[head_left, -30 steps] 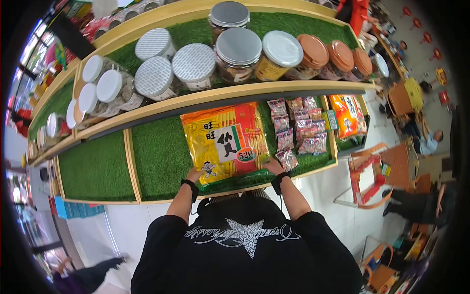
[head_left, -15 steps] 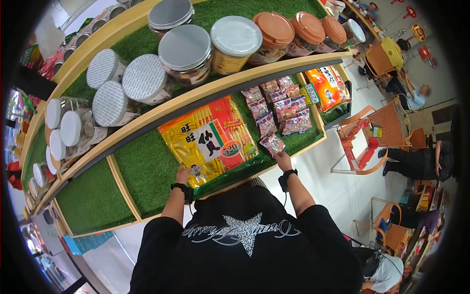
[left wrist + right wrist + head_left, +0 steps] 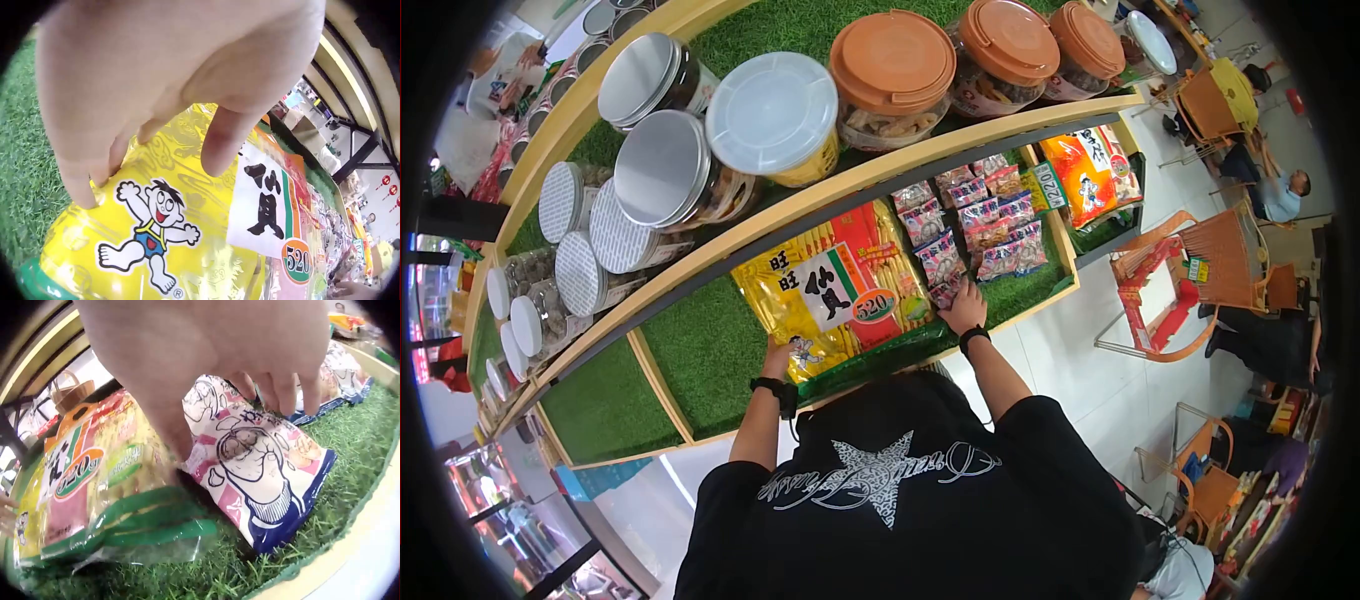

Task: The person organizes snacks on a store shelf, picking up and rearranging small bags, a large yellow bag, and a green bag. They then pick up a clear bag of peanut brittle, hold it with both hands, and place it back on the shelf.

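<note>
A large yellow and red snack bag [image 3: 830, 290] lies flat on green turf. My left hand [image 3: 776, 362] rests on its lower left corner; in the left wrist view that hand [image 3: 181, 69] has its fingertips on the yellow film [image 3: 206, 250] and the thumb extended. Right of the bag, my right hand [image 3: 966, 308] touches the lowest small packet of the left column [image 3: 945, 290]. From the right wrist, the hand [image 3: 219, 350] spans this white, pink and blue packet [image 3: 256, 469], thumb along its left side and the other fingers apart over its upper right. The packet's far end is partly hidden.
Jars with orange [image 3: 895, 60], silver and white lids stand on the raised shelf behind. More small packets [image 3: 1005, 225] lie in rows at right, beside a green price tag [image 3: 1043, 187] and an orange bag [image 3: 1090, 180]. Wooden dividers [image 3: 662, 385] and a front rim bound the turf.
My right hand has brought the small packet up against the column and now lies over it. My left hand stays at the large bag's corner. The head view has turned and shifted.
</note>
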`<state>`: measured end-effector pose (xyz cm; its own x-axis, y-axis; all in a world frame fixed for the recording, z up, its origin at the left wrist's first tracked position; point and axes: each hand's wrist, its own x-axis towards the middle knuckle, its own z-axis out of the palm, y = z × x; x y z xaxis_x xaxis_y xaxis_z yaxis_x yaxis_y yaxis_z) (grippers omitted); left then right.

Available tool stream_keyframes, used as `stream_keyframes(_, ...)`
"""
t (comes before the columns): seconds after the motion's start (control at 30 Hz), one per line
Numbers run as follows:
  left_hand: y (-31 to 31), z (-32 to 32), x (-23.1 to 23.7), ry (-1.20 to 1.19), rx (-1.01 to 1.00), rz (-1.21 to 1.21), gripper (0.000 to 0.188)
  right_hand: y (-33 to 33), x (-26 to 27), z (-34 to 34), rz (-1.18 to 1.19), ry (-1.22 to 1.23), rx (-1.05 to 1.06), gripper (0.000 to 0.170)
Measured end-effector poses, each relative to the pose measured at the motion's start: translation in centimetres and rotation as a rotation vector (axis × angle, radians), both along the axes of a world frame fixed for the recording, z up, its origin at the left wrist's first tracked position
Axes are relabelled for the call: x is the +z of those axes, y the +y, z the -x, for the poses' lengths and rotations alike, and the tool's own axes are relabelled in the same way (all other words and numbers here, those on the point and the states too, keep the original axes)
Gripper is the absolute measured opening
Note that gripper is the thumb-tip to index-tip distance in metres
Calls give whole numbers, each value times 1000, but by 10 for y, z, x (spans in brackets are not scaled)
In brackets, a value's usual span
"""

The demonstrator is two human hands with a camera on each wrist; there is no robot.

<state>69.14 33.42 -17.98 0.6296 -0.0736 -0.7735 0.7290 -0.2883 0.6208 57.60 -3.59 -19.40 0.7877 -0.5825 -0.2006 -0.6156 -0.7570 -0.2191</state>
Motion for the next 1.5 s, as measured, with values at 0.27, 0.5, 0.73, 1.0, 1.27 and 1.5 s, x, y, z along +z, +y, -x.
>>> stream_keyframes(0.27, 20, -3, -6, -189, -273, -250, 51, 1, -10, 0, -110, -66, -205, 82)
stream_keyframes(0.5, 16, 6, 23, -103, -455, -543, 60, -2, -18, -14, -426, -669, -279, 71)
stream_keyframes(0.73, 34, 15, 12, -195, -622, -555, 53, 4, 11, -40, -97, -398, -223, 78)
stream_keyframes(1.0, 51, 27, -8, -151, -676, -511, 48, 15, 32, -41, -260, -269, -389, 92)
stream_keyframes(1.27, 45, 27, -6, -204, -697, -475, 45, 19, 0, -11, -378, -497, -288, 98)
stream_keyframes(1.5, 44, 29, -20, -234, -688, -431, 35, 23, 11, 9, -418, -430, -262, 98)
